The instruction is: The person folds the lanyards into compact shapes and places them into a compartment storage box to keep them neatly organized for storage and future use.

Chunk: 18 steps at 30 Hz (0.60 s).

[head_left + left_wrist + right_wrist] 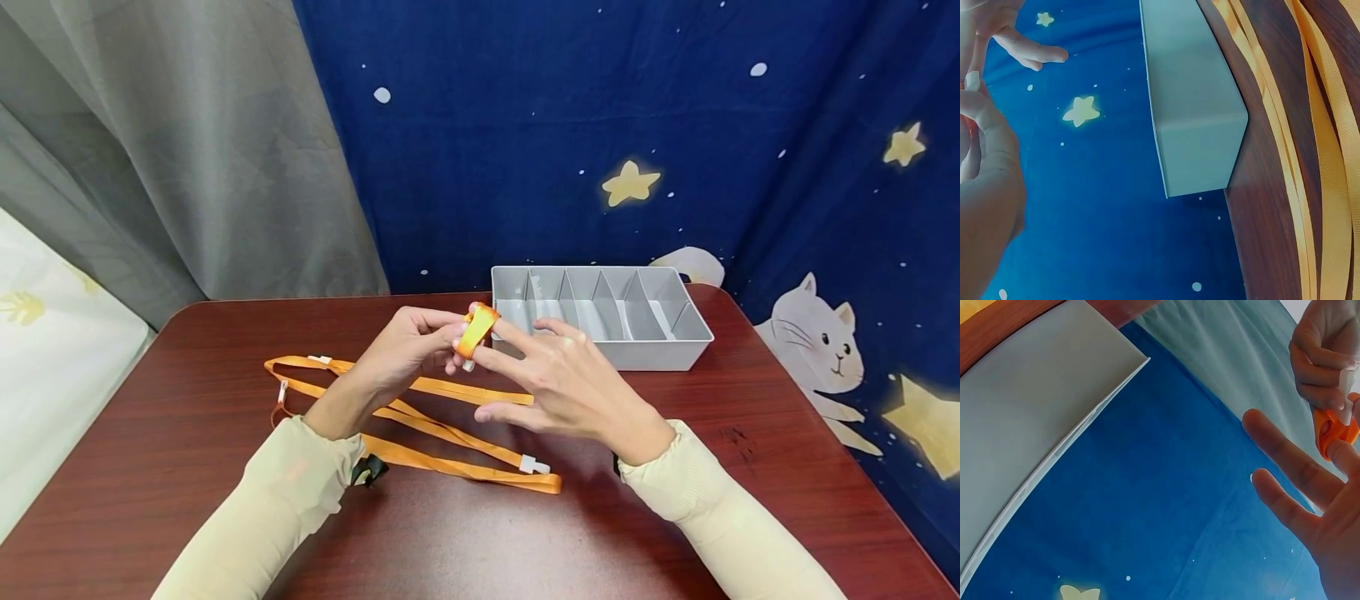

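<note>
sleeved left hand (405,346) pinches rolled orange lanyard (477,330) wound around spread right hand (558,379) forefinger.

Both forearms come in from the bottom edge in cream sleeves, angled inward so the hands meet above mid-table. Left hand (405,342): wrist bent, fingers curled, fingertips bunched and pinching a small orange loop; right wrist view shows its knuckles folded tight. Right hand (562,379): palm down, fingers straight and splayed, index finger pointing toward the left fingertips with its tip at the loop, probably threaded through it, though the head view is too small to be sure. Thumb held out to the side, low. Hands touching at the fingertips only; wrists well apart.
</note>
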### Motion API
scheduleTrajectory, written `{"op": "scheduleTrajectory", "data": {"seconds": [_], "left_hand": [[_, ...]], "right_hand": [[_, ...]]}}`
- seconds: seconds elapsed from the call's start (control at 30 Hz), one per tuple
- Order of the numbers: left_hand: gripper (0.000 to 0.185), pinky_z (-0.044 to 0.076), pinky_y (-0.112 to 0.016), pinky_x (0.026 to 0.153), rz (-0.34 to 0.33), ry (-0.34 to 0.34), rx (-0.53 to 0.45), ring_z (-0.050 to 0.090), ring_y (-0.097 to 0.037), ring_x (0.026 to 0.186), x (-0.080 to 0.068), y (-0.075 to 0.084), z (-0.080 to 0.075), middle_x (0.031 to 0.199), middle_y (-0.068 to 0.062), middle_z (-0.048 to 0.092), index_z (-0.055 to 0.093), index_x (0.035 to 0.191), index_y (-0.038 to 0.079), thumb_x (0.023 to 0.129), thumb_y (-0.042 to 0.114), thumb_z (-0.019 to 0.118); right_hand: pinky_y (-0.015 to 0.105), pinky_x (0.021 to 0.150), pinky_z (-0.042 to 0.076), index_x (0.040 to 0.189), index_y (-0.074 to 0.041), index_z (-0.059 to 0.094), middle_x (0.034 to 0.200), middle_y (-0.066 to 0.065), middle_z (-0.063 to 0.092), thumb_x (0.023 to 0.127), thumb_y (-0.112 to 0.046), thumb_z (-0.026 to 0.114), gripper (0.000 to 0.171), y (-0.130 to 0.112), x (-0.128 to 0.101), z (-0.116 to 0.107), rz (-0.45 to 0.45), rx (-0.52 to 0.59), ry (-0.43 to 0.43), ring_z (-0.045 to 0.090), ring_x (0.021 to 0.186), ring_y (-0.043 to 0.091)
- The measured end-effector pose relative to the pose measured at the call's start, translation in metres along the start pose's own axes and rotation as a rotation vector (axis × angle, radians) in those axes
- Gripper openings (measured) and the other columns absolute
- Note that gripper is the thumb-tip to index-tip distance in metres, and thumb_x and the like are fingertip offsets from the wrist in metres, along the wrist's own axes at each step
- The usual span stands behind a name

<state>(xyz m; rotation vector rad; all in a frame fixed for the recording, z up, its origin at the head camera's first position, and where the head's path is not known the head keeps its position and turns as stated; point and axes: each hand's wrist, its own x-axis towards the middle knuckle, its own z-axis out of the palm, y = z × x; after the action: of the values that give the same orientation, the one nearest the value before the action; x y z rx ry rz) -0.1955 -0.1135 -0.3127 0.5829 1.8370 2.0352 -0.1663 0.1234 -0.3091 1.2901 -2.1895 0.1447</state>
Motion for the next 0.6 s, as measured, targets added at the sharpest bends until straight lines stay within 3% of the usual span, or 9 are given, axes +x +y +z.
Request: {"op": "scheduleTrajectory", "data": {"seconds": [0.27,0.6], "left_hand": [[0.022,0.057,-0.026,0.069,-0.029,-0.012,0.004,0.063,-0.019,0.069,-0.0008,0.0004,-0.0032,0.080,-0.011,0.068,0.072,0.107,0.000,0.103,0.015,0.056],[0.030,0.059,-0.039,0.073,-0.037,-0.016,0.161,0.070,-0.030,0.075,-0.0027,0.0067,-0.0024,0.089,-0.015,0.073,0.070,0.113,-0.005,0.091,0.015,0.071]], "right_hand": [[0.048,0.088,0.052,0.132,-0.021,0.062,0.128,0.006,0.057,0.092,-0.068,0.052,0.062,-0.0004,0.0012,0.0001,-0.028,-0.020,-0.021,0.067,0.076,0.018],[0.046,0.084,0.051,0.126,-0.021,0.064,0.129,0.006,0.055,0.091,-0.066,0.054,0.058,-0.0020,0.0029,0.0029,-0.068,-0.055,-0.022,0.063,0.071,0.019]]}}
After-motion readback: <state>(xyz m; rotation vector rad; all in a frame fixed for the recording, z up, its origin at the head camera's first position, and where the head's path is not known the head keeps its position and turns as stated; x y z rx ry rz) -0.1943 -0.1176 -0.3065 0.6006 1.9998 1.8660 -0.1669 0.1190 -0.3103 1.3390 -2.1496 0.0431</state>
